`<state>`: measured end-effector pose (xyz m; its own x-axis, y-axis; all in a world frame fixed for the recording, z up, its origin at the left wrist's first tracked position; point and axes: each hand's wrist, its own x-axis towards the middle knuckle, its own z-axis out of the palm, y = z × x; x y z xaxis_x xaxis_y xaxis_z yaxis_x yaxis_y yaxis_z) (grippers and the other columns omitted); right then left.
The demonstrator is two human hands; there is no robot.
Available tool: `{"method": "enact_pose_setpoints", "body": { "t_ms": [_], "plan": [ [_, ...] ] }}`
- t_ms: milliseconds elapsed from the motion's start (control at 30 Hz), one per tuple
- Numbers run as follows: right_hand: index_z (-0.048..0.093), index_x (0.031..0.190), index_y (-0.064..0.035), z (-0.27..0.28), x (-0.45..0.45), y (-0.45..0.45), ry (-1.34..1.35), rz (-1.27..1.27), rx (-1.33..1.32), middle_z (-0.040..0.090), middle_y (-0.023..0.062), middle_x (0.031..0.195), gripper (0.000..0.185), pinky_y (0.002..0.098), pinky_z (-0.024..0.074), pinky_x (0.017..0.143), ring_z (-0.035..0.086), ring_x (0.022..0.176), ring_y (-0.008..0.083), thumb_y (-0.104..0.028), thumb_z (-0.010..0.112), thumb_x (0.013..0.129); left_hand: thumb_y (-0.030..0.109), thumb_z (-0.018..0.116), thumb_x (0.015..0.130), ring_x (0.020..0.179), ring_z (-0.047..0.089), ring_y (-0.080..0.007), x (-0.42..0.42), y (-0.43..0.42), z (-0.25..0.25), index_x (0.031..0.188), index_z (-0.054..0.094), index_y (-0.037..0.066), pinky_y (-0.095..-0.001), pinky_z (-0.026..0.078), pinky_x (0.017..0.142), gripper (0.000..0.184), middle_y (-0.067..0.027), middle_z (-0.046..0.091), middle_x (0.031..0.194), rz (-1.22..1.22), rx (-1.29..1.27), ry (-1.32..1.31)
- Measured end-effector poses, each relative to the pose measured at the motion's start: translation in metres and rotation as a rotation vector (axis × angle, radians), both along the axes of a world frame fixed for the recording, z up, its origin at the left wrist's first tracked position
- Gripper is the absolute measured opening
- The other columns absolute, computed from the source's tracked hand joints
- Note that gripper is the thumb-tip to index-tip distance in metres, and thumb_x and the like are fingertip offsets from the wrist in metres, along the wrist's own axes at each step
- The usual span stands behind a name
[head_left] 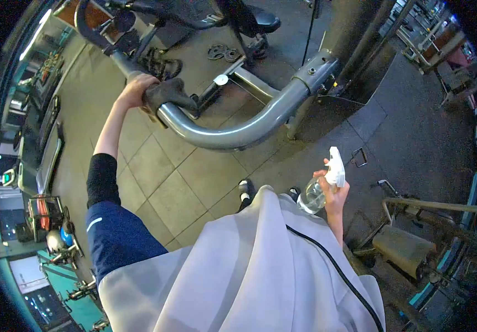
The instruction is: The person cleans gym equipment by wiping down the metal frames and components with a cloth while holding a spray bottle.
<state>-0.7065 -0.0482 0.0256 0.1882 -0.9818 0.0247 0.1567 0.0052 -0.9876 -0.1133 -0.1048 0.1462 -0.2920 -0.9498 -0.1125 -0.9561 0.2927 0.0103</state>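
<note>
My left hand (139, 90) is closed over a dark cloth (167, 95), pressing it around the grey curved tube (224, 135) of a gym machine. Part of the cloth drapes over the tube's near side. Lower right, my right hand (335, 193) grips a clear spray bottle (313, 195) by its neck. The bottle has a white trigger head (335, 166) and clear liquid inside. It is held apart from the machine, in front of my light grey top (238, 265).
Weight plates (223, 52) lie on the tiled floor behind the tube, near a black seat (264, 20). A metal handle (359, 157) rests on the floor at right. A padded bench machine (404, 246) stands lower right. Treadmills (47, 152) line the left side.
</note>
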Motion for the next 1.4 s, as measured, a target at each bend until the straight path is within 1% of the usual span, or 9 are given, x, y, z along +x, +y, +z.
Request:
{"method": "enact_pose_setpoints", "body": {
  "t_ms": [267,333,367,467,600,733,933,1133,1400],
  "plan": [
    [0.054,0.116,0.0063,-0.006,-0.002,0.000,0.059,-0.018,0.050,0.065,0.0092,0.091,0.041,0.0283,0.0466,0.078,0.061,0.085,0.0137,-0.007,0.066,0.078,0.014,0.081,0.037,0.108,0.049,-0.0333,0.061,-0.018,-0.025,0.110,0.054,0.013,-0.0412,0.039,0.096,0.078,-0.0101,0.056,0.110,0.040,-0.082,-0.066],
    [0.054,0.116,0.0065,-0.006,-0.004,-0.003,0.061,0.016,0.024,0.065,0.0089,0.091,0.042,0.0283,0.0466,0.078,0.061,0.085,0.0136,-0.007,0.065,0.078,0.016,0.082,0.037,0.111,0.047,-0.0330,0.048,-0.017,-0.024,0.115,0.053,0.014,-0.0404,0.037,0.099,0.083,-0.0113,0.055,0.112,-0.034,-0.245,-0.204],
    [0.053,0.116,0.0067,-0.005,-0.004,-0.005,0.057,0.039,-0.002,0.065,0.0087,0.090,0.042,0.0282,0.0467,0.078,0.061,0.086,0.0134,-0.006,0.065,0.078,0.021,0.082,0.039,0.123,0.039,-0.0335,0.042,-0.013,-0.020,0.124,0.047,0.008,-0.0439,0.028,0.108,0.093,-0.0150,0.048,0.126,0.093,-0.019,-0.201],
    [0.053,0.117,0.0064,-0.005,-0.008,-0.009,0.021,0.110,0.021,0.065,0.0077,0.090,0.042,0.0271,0.0463,0.077,0.061,0.086,0.0127,-0.006,0.065,0.078,0.024,0.082,0.040,0.123,0.039,-0.0337,-0.032,-0.001,-0.005,0.123,0.048,0.008,-0.0452,0.025,0.109,0.091,-0.0156,0.047,0.127,0.132,0.101,-0.150],
    [0.053,0.117,0.0044,-0.002,-0.011,-0.015,0.019,0.203,-0.005,0.065,0.0062,0.088,0.043,0.0247,0.0457,0.075,0.059,0.081,0.0102,-0.005,0.066,0.077,0.030,0.082,0.038,0.113,0.048,-0.0294,-0.101,0.032,-0.024,0.113,0.054,0.015,-0.0457,0.029,0.106,0.081,-0.0093,0.055,0.111,0.001,-0.118,-0.108],
    [0.054,0.116,0.0042,0.010,-0.009,-0.017,-0.051,0.253,-0.016,0.065,0.0057,0.089,0.043,0.0240,0.0454,0.073,0.058,0.080,0.0085,-0.005,0.066,0.076,0.033,0.080,0.044,0.111,0.051,-0.0265,-0.180,0.062,-0.029,0.113,0.054,0.012,-0.0436,0.031,0.105,0.077,-0.0094,0.057,0.108,-0.018,-0.156,-0.055],
    [0.053,0.117,0.0044,-0.002,-0.013,-0.025,-0.033,0.300,-0.024,0.065,0.0070,0.089,0.044,0.0240,0.0459,0.073,0.058,0.081,0.0090,-0.007,0.066,0.076,0.042,0.083,0.037,0.087,0.059,-0.0238,-0.303,0.061,-0.064,0.104,0.055,0.010,-0.0381,0.044,0.080,0.079,-0.0060,0.058,0.089,0.258,-0.398,-0.015],
    [0.053,0.118,0.0049,0.021,-0.006,-0.036,-0.073,0.262,-0.079,0.065,0.0079,0.089,0.043,0.0252,0.0473,0.075,0.061,0.082,0.0118,-0.012,0.063,0.080,0.047,0.082,0.040,0.086,0.060,-0.0256,-0.340,0.064,-0.043,0.106,0.056,0.006,-0.0372,0.045,0.076,0.082,-0.0080,0.061,0.090,0.489,-0.349,0.006],
    [0.059,0.107,0.0016,0.036,-0.009,-0.107,-0.133,0.236,-0.074,0.067,0.0087,0.086,0.033,0.0243,0.0463,0.070,0.062,0.079,0.0129,-0.023,0.064,0.084,0.059,0.077,0.047,0.072,0.062,-0.0244,-0.350,0.054,-0.044,0.091,0.062,0.006,-0.0364,0.047,0.068,0.070,-0.0070,0.062,0.077,0.424,-0.554,0.046]
  ]
}}
